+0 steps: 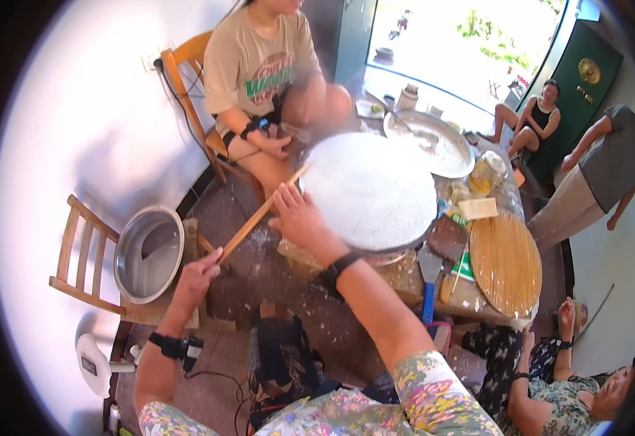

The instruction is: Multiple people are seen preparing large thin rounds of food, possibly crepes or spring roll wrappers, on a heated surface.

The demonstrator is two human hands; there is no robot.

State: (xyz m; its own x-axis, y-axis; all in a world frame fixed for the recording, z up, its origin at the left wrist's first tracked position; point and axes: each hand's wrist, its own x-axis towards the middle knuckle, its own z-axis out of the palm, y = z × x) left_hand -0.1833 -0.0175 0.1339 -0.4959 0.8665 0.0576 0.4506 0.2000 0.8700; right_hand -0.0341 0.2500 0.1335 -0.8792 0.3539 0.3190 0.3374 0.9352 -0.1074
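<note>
A long wooden stick (252,222) slants across the view, its far tip at the left rim of a round griddle. My left hand (197,275) is closed on its near end. My right hand (298,218) lies over its upper part, palm down with the fingers extended; whether it grips the stick is unclear. The griddle carries a thin white sheet of batter (372,191), and steam or haze hangs over its far left side. Right of the griddle lie a scraper with a blue handle (428,300), a dark flat block (448,238) and a round slatted mat (505,264).
Behind the griddle stands a wide basin (432,144) with pale batter and a ladle; a jar (488,171) is beside it. A metal basin of liquid (149,253) rests on a wooden chair (94,253) at left. One person sits across, others at right. A standing fan (92,365) is lower left.
</note>
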